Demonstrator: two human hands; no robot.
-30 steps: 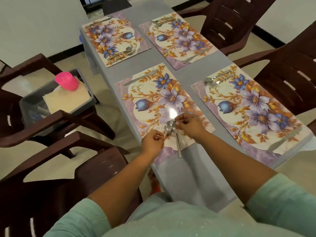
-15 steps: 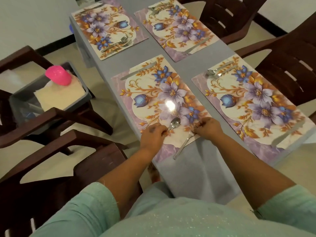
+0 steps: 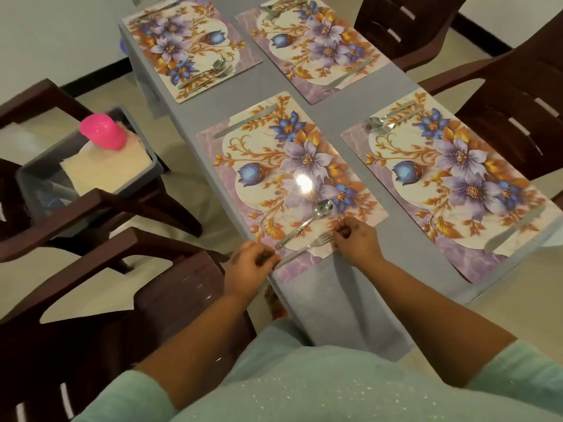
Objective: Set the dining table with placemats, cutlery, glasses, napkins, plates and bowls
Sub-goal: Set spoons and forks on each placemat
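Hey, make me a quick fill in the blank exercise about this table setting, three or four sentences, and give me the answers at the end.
1. The table holds ____ floral placemats.
2. On the nearest placemat, the spoon lies beside a ____, which both hands are lining up: left hand, right hand.
3. At the far edge of that placemat lies a ____.
4. The cup in the grey bin on the chair is ____ in colour.

Missing words: four; fork; knife; pink

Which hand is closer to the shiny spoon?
The right hand. It sits just below the spoon bowl, at the fork tines. The left hand is farther, at the fork's handle end.
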